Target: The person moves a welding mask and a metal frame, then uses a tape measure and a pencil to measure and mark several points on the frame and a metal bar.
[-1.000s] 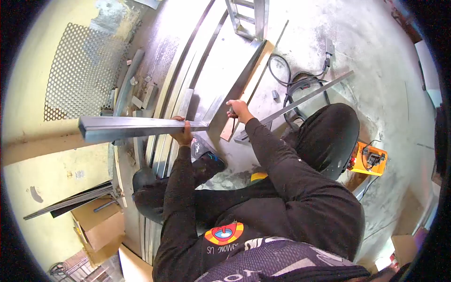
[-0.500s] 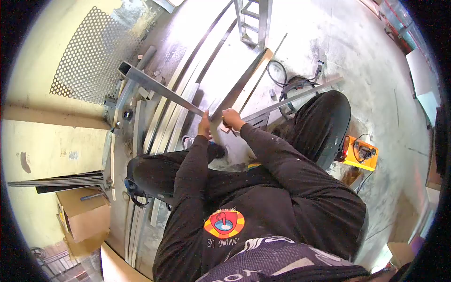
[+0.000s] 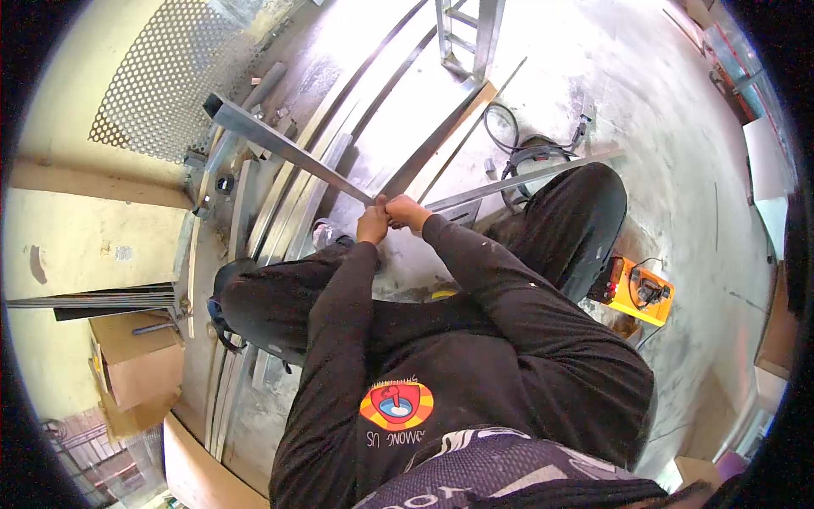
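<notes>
My left hand (image 3: 373, 223) is closed right at the near end of a square metal tube (image 3: 292, 154), which slants away to the upper left with its hollow end showing. My right hand (image 3: 408, 213) is curled against it, the fingers of both hands meeting. Whatever lies between the fingers is hidden. Just past my right hand, a second metal bar (image 3: 526, 180) runs off to the right, across the front of my raised knee. Beyond my hands a dark flat bar (image 3: 437, 140) lies beside a pale wooden strip (image 3: 454, 140).
Long metal profiles (image 3: 335, 157) lie on the floor to the left. Farther off stand a ladder (image 3: 487, 42) and a corded power tool (image 3: 536, 153). An orange-yellow case (image 3: 640, 293) sits right of my knee. A perforated sheet (image 3: 170, 76) and a cardboard box (image 3: 140, 360) are left.
My left hand has turned inward and my right hand has come left and slightly down, so they now touch. A small reddish-brown piece seen below my right hand is hidden now.
</notes>
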Action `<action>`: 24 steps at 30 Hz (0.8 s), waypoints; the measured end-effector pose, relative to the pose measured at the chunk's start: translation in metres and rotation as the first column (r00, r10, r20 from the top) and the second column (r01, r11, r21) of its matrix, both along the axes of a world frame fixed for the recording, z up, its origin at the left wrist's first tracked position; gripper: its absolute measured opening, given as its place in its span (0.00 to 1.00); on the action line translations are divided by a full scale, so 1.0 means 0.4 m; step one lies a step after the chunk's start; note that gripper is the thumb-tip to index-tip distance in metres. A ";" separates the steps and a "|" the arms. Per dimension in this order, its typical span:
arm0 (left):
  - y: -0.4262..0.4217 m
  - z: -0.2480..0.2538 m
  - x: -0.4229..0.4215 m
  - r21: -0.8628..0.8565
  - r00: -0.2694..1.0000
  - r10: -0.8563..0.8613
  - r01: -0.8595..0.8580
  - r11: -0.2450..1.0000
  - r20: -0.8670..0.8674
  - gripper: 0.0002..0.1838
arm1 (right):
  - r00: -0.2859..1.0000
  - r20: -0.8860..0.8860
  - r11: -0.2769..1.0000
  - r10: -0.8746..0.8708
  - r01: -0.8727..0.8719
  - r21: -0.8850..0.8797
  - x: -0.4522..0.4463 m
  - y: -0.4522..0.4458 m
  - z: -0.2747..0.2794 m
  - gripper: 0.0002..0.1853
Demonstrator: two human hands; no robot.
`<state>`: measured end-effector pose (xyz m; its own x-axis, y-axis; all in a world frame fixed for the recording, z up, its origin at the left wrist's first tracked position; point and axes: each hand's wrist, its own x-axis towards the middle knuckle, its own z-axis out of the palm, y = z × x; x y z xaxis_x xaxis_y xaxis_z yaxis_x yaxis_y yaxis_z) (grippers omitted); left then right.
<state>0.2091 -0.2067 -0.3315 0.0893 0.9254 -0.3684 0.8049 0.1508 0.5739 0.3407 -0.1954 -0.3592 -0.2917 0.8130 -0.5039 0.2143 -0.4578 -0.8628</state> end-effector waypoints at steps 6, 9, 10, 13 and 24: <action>-0.021 -0.004 -0.040 0.048 0.999 0.005 -0.003 0.999 -0.044 0.37 | 0.973 -0.101 0.930 0.206 -0.163 0.330 -0.022 0.033 -0.208 0.15; -0.028 -0.035 -0.053 0.093 1.000 -0.013 0.011 0.996 0.025 0.35 | 0.932 0.080 0.769 0.353 -0.338 0.543 0.012 0.018 -0.170 0.12; -0.028 -0.043 -0.055 0.085 0.998 -0.050 0.047 0.995 0.032 0.34 | 0.868 0.226 0.652 0.441 -0.483 0.584 0.024 0.011 -0.139 0.11; -0.009 -0.077 -0.058 0.070 0.993 -0.116 0.115 0.991 0.015 0.31 | 0.969 -0.145 0.979 0.200 -0.195 0.052 0.013 0.043 -0.270 0.05; 0.037 -0.079 -0.297 -0.221 0.938 -0.252 0.200 0.955 -0.238 0.20 | 0.351 -0.225 0.408 -0.909 0.860 -0.307 0.442 0.188 -0.106 0.09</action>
